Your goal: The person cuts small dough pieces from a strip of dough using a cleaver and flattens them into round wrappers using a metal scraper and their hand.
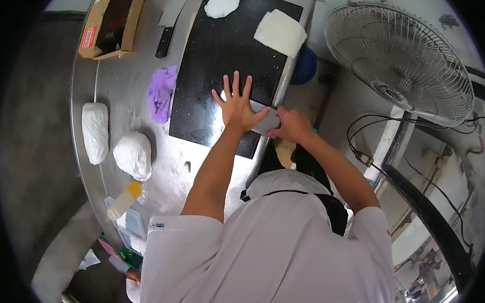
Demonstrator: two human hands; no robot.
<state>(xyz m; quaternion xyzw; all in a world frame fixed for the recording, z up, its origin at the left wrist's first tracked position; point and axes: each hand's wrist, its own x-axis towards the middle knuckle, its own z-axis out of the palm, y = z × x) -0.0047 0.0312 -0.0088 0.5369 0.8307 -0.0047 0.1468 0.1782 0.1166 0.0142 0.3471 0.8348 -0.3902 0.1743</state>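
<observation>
My left hand (pixel 239 110) is open over the black board (pixel 207 62), palm down with fingers spread. A small white piece (pixel 223 95) shows beside its index finger; what lies under the palm is hidden. At the board's right edge, my right hand (pixel 292 125) is closed on a flat grey metal blade (pixel 266 120), which reaches toward my left thumb. Its handle is hidden. Farther up the board lie a flat round of white dough (pixel 222 4) and a white, roughly square slab (pixel 281 32) overhanging the right edge.
Left of the board are a purple cloth (pixel 162 94), a black-handled knife (pixel 164 42) and an open cardboard box (pixel 112 27). Two white wrapped bundles (pixel 95 133) and a yellow-capped bottle (pixel 124 200) stand along the steel table (pixel 125 91). A large fan (pixel 399 55) is at right.
</observation>
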